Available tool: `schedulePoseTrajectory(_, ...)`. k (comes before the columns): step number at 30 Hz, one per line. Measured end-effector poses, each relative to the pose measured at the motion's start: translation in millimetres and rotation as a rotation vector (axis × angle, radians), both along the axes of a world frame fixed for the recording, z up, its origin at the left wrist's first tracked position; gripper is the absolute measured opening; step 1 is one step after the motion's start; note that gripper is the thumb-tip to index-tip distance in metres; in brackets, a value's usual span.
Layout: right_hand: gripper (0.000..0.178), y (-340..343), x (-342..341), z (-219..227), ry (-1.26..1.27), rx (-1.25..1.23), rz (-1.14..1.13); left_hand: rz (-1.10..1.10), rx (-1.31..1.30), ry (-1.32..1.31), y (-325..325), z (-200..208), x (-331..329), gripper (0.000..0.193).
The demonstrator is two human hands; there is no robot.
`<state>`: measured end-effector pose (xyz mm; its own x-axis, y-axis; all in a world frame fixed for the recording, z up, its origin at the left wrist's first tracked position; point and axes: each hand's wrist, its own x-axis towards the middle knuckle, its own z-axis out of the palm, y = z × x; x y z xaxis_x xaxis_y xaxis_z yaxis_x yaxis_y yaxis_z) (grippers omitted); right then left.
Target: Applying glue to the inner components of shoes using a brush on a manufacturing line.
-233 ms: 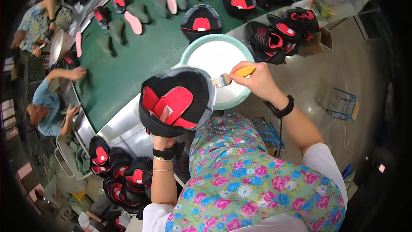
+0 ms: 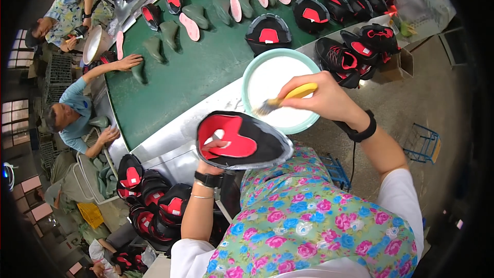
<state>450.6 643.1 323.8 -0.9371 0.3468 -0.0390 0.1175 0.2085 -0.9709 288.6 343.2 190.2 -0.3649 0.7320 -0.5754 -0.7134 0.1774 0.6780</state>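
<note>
A green table (image 2: 200,67) spreads beyond and left of the bowl (image 2: 245,88). A black-and-red heap (image 2: 152,195) lies well to the bowl's near left. The bowl holds white liquid (image 2: 272,78). Just beside its near-left rim is an upper (image 2: 246,139), gripped by the left hand (image 2: 210,166), thumb inside. Above the bowl, the right hand (image 2: 332,95) is closed around a brush (image 2: 301,90).

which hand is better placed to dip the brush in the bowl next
Probably the right hand: it holds the yellow-handled brush over the pale green bowl, while the left hand is occupied supporting the black-and-red shoe upper.
</note>
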Motion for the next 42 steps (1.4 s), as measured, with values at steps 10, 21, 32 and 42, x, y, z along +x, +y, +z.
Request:
schedulePoseTrajectory(10,0.018,-11,-42,-3,-0.044,-0.041,0.158,-0.362,0.489,0.238,62,18,53,0.032)
schedulePoseTrajectory(21,0.015,9,40,-59,-0.293,-0.315,-0.444,-0.221,0.212,-0.002,59,48,15,0.031)
schedulePoseTrajectory(32,0.009,7,47,-78,-0.134,-0.473,-0.811,0.18,0.119,0.0,117,-141,-166,0.036)
schedulePoseTrajectory(42,0.013,-31,24,-78,-0.262,-0.445,-0.814,0.42,0.308,-0.449,170,-218,-130,0.06)
